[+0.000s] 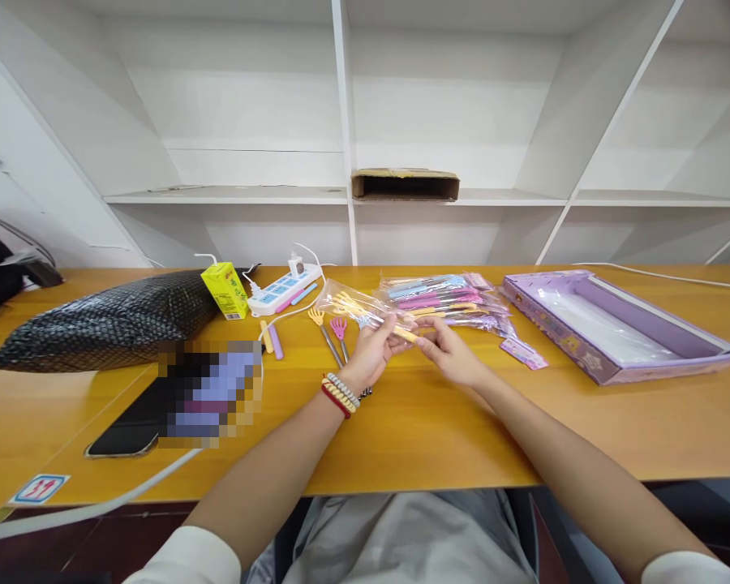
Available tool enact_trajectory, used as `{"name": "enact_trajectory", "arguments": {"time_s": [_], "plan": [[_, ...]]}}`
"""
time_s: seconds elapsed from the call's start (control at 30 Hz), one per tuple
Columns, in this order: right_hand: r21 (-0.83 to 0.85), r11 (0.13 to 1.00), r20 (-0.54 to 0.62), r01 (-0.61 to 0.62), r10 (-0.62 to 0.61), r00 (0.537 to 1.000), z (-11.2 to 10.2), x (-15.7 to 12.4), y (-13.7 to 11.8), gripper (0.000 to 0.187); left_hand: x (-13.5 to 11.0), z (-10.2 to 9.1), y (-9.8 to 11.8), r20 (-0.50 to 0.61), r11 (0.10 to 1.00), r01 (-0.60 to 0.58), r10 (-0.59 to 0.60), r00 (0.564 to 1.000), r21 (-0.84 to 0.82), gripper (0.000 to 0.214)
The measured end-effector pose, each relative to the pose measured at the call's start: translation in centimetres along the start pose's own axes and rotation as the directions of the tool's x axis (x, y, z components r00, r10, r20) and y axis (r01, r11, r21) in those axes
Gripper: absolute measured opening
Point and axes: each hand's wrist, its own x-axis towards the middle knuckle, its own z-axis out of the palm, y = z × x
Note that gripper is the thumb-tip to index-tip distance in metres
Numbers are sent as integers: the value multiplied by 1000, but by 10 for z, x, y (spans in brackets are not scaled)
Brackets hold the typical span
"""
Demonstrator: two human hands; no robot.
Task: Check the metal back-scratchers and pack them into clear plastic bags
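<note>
Overall, white shelving [438,105] fills the space behind a wooden tabletop [450,450]. Over that tabletop the left forearm [273,458] and the right forearm [560,450] stretch from the lower corners, slanting inward until the left hand [368,357] and the right hand [456,353] nearly meet around the middle, thumbs uppermost.

Of the containers, a black wrapped parcel [127,320] lies at the left, its contents hidden. A shallow purple box [575,349] sits open on the right, something clear and shiny inside it. Between them, just behind the hands, is a heap of packets [438,300], blue, pink and yellow sticks showing through the film. A cardboard box [405,173] rests on the shelf with its dark mouth facing forward, and a yellow-green drink carton [225,290] with a straw stands tilted beside the parcel.

Smaller still, a clear packet [330,297] is in the hands, running from upper left to lower right, with a yellow claw-headed stick [349,307] inside. A yellow claw [316,318] and a pink claw [339,328] lie on the tabletop near the left hand, their metal stems slanting toward it. Bracelets [341,395] ring the left wrist.

The left fingers are closed on the packet, thumb pressed on top; the right fingers pinch its lower end between thumb and curled forefinger.
</note>
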Motion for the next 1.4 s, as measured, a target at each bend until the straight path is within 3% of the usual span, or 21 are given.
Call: {"name": "enact_trajectory", "arguments": {"time_s": [0.13, 0.27, 0.37, 0.53, 0.67, 0.83, 1.03, 1.17, 1.4], "plan": [[51, 999, 7, 3, -3, 1000, -3, 0, -1, 38, -2, 3, -2, 10, 999, 36, -36, 999, -14, 26], [244, 966, 160, -81, 42, 986, -21, 0, -3, 39, 3, -5, 12, -59, 998, -27, 24, 998, -54, 24], [325, 940, 117, -101, 66, 991, -25, -1, -4, 34, 5, -9, 18, -69, 997, -32, 27, 997, -73, 22], [177, 984, -54, -8, 18, 998, -22, -1, 0, 31, 4, -8, 20, -28, 997, 9, -12, 1000, -83, 22], [-17, 991, -151, 133, -134, 979, -24, -1, 4, 35, 4, -9, 21, -12, 997, 30, -31, 999, -67, 23], [-260, 931, -195, 254, -309, 931, -26, 0, 6, 33, 2, -7, 19, -15, 997, 55, -56, 998, -50, 24], [-278, 928, -133, 247, -292, 947, -20, -2, -1, 29, -6, 4, 8, 106, 990, 136, -139, 985, 37, 25], [-259, 943, -103, 209, -242, 965, -18, -4, -5, 30, -8, 2, 3, 139, 981, 169, -181, 974, 94, 30], [-301, 928, -22, 219, -236, 971, -12, -6, -6, 35, -8, -3, 11, 187, 950, 100, -160, 969, 297, 30]]}}
